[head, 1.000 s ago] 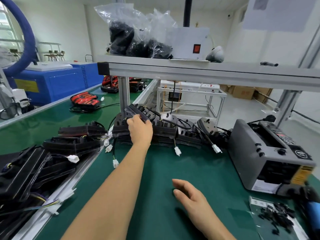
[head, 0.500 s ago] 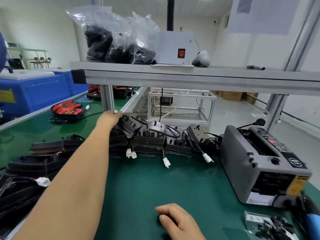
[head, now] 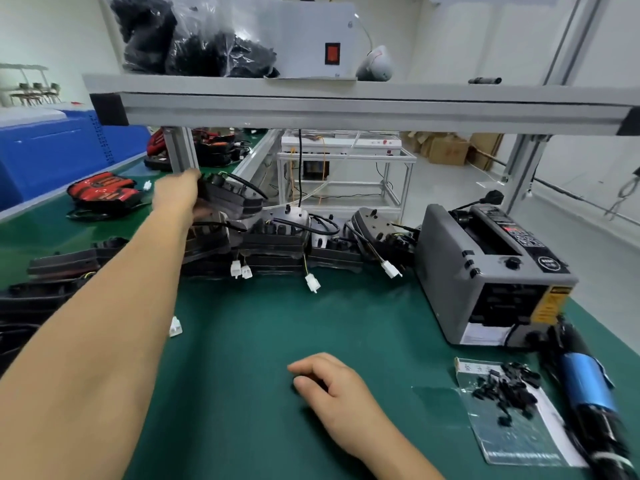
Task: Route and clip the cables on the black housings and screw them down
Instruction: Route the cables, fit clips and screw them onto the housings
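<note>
My left hand [head: 180, 197] reaches far across the green mat [head: 263, 341] and grips the left end of a black housing [head: 232, 199], which is lifted and tilted above the row of stacked black housings [head: 277, 244]. Black cables loop over the housings and white connectors [head: 311, 284] hang off their front edge. My right hand [head: 329, 386] rests on the mat near me, fingers loosely curled, holding nothing. An electric screwdriver with a blue band [head: 588, 386] lies at the right, beside a clear bag of small black clips [head: 505, 389].
A grey tape dispenser [head: 485, 271] stands at the right of the mat. An aluminium shelf [head: 346, 105] spans overhead on a post [head: 180, 150] close to my left hand. More black housings [head: 52, 271] pile up at the left, red units [head: 104, 192] beyond.
My left hand has lifted the gripped housing up off the stack and tilted it. My right hand has hardly moved on the mat. The view has shifted closer.
</note>
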Action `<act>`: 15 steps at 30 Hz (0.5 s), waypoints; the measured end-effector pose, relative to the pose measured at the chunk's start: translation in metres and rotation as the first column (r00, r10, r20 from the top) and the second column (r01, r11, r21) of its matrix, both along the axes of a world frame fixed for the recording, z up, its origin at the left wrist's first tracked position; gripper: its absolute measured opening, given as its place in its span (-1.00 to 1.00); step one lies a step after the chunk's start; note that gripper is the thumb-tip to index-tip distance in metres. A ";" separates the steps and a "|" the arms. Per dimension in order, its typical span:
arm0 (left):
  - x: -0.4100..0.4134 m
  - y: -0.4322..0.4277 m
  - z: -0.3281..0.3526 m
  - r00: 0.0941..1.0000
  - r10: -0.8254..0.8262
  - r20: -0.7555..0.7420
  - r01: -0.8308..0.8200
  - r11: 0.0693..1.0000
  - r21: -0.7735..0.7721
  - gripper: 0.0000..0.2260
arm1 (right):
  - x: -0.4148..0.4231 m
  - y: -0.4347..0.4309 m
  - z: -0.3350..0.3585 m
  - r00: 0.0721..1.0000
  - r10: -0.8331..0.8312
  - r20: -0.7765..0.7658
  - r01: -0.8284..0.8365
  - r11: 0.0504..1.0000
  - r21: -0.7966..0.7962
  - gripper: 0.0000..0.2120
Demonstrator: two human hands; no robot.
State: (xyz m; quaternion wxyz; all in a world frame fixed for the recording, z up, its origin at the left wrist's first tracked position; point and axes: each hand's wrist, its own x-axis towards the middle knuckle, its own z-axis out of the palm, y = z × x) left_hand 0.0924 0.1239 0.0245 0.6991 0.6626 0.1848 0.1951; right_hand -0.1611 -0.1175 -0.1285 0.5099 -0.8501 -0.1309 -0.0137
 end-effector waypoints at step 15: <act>-0.145 -0.029 -0.023 0.946 0.107 0.306 0.041 0.896 -0.442 -0.93 | -0.003 -0.001 0.011 0.991 -0.023 -0.131 0.034 0.996 0.082 -0.84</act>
